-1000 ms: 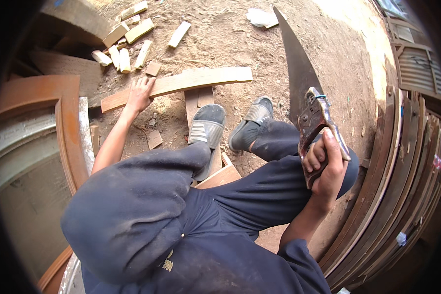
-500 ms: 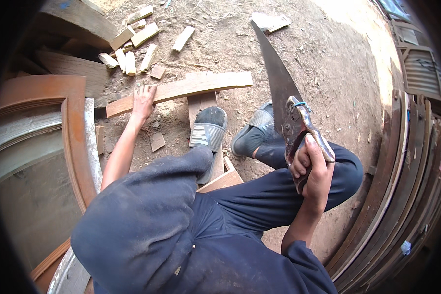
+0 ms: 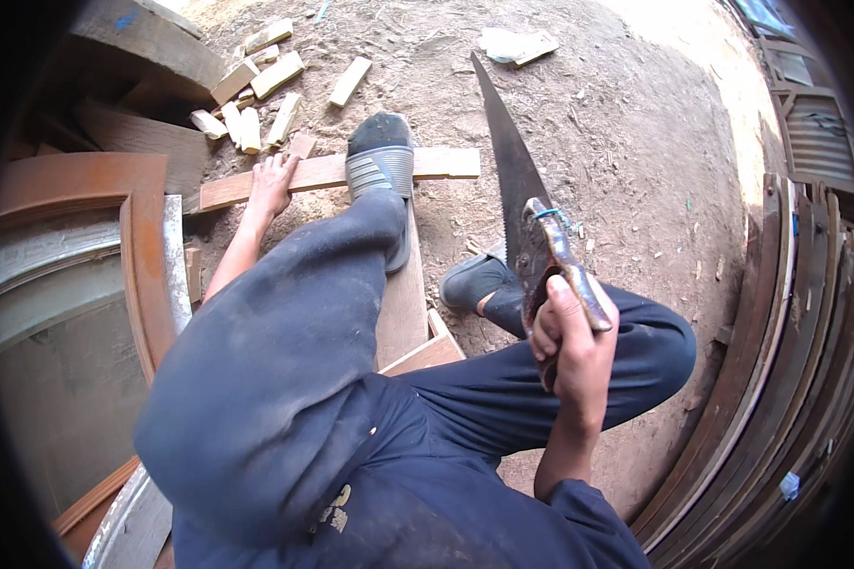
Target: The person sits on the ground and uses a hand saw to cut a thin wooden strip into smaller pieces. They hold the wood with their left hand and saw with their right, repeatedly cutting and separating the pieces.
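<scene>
My left hand [image 3: 271, 188] is closed around the left part of a short wooden plank [image 3: 448, 164]. Across the plank's middle presses my left foot [image 3: 380, 171] in a grey slide sandal. Under that foot, a wooden board [image 3: 404, 308] runs back toward me and carries the plank. My right hand [image 3: 576, 346] grips the handle of a handsaw [image 3: 512, 156]. Its long tapering blade points up and away, right of the plank's free end and apart from it. A blue tie circles the saw near the handle. My right foot [image 3: 473, 283] rests on the dirt floor.
Cut wood blocks [image 3: 277, 72] lie scattered at the far left, with thick timber [image 3: 157, 43] beside them. A brown framed panel [image 3: 147, 275] stands close on my left. Long boards [image 3: 778, 351] are stacked along the right. A pale scrap [image 3: 520, 45] lies ahead on the dirt.
My left foot has moved forward from the supporting board onto the plank. The handsaw and my right hand have shifted slightly left. My left hand still holds the plank.
</scene>
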{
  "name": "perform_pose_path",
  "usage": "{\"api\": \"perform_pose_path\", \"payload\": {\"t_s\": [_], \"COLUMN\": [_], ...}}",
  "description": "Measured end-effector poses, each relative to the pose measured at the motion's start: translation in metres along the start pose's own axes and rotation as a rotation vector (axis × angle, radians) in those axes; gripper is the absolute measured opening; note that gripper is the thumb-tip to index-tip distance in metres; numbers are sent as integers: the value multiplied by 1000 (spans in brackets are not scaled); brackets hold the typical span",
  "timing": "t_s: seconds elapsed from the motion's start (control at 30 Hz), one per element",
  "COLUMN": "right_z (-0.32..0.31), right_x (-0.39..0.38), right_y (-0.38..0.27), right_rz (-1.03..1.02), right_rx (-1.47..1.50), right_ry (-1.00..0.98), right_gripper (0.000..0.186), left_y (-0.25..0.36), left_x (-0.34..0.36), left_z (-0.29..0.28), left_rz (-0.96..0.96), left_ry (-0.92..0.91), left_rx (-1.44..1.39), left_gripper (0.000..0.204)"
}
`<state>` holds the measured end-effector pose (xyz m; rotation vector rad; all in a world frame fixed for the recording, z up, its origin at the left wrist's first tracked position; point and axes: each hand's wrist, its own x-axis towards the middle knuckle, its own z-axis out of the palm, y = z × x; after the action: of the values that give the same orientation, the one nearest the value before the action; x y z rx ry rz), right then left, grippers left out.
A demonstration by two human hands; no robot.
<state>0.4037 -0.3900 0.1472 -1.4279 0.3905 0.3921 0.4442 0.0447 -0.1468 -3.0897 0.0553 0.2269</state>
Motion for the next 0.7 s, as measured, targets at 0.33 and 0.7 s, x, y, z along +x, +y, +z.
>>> {"api": "perform_pose_path", "payload": {"t_s": [0.33,0.7], "right_z": [12,20], "right_x": [29,-2], "right_y": [66,85], "right_rz": [-32,117], "right_rx": [-167,-199], "right_ry": [-41,100], "right_gripper": [12,18], "left_y": [-5,29], "left_x": [5,59], "left_z": [1,-28], "left_rz": [100,-82], "left_ry": [-25,-199], "left_rx": [-59,-653], "left_gripper": [69,67]}}
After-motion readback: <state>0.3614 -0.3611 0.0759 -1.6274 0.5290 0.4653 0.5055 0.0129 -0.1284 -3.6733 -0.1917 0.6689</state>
